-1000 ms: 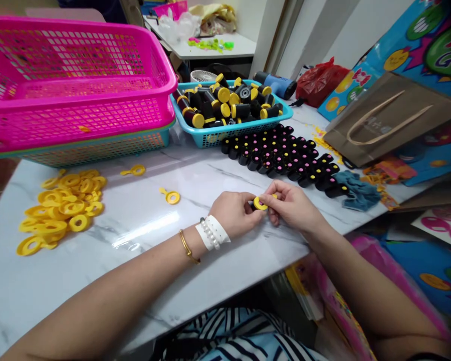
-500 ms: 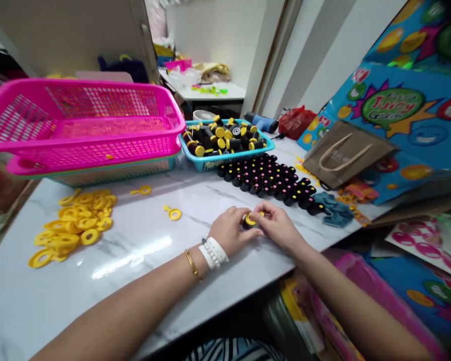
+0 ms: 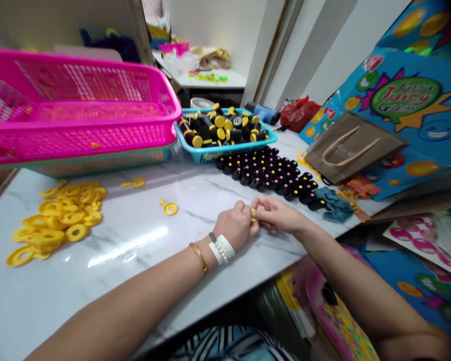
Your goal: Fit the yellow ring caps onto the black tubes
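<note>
Over the marble-patterned table [image 3: 195,240], my left hand [image 3: 236,223] is closed around a small yellow piece [image 3: 253,215], its body mostly hidden by the fingers. My right hand [image 3: 272,214] pinches the same piece from the other side, so the two hands meet. Behind them stand rows of black pieces [image 3: 270,170] with pink and yellow dots on top. A blue basket [image 3: 225,150] holds black cylinders with yellow ends. Yellow rings with tabs [image 3: 60,215] lie heaped at the left. Two single yellow rings [image 3: 170,208] lie between the heap and my hands.
Stacked pink baskets [image 3: 82,135] stand at the back left. On the right are a brown paper bag [image 3: 353,150], a blue printed box [image 3: 406,100], a teal cloth [image 3: 334,204] and a red plastic bag [image 3: 299,114]. The table's front edge runs below my forearms.
My left fingers have curled closed around the piece, covering its dark body. My right hand has turned slightly and stays against it. The camera view has shifted a little.
</note>
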Available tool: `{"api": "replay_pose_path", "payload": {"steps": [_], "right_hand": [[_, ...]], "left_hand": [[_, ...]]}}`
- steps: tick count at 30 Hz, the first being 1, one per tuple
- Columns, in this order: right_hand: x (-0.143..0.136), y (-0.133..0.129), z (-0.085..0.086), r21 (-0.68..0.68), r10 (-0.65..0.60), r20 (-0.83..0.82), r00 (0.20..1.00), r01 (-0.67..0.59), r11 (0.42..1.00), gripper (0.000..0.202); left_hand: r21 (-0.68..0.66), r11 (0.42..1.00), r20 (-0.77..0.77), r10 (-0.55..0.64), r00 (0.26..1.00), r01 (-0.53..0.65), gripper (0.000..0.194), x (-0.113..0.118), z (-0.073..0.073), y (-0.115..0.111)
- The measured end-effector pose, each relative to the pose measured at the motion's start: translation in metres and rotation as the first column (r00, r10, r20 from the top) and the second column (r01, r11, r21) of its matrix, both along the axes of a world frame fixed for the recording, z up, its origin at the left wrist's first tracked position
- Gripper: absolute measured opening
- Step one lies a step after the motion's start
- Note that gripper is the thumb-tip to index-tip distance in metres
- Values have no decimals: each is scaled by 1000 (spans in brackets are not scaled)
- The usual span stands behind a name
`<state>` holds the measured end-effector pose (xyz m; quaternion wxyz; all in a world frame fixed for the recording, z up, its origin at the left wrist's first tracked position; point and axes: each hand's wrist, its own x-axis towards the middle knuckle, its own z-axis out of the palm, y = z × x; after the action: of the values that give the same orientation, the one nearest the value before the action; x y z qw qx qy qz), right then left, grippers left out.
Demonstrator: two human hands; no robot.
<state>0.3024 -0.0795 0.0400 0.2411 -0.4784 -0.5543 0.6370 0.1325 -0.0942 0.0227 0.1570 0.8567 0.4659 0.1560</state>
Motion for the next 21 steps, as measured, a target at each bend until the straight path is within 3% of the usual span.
{"api": "replay_pose_path", "payload": {"steps": [6, 8, 11, 13, 17, 21], "right_hand": [[-11, -22, 1, 115, -65, 235, 970, 39, 993, 36], [-16, -27, 2, 251, -92, 345, 934, 3, 968, 31], [-24, -29, 8, 545, -155, 503, 850, -173, 820, 20], [-29, -23, 18, 602, -168, 591, 789, -294, 742, 15], [-37, 20, 54, 622, -191, 617, 763, -325, 713, 11], [-53, 98, 98, 793, -455, 479, 751, -148, 591, 17]], "left_hand": [[-116, 993, 73, -10, 997, 19, 21, -10, -3, -2], [-92, 996, 87, -12, 996, 20, 21, -16, -3, 2], [-66, 998, 74, -7, 997, 12, 31, -21, -1, 5], [-81, 997, 47, -1, 999, 4, 37, -25, 3, 4], [-68, 995, -28, 75, 997, -77, 45, -48, 20, 7], [7, 975, -141, 223, 965, -224, 33, -94, 40, 13]]}}
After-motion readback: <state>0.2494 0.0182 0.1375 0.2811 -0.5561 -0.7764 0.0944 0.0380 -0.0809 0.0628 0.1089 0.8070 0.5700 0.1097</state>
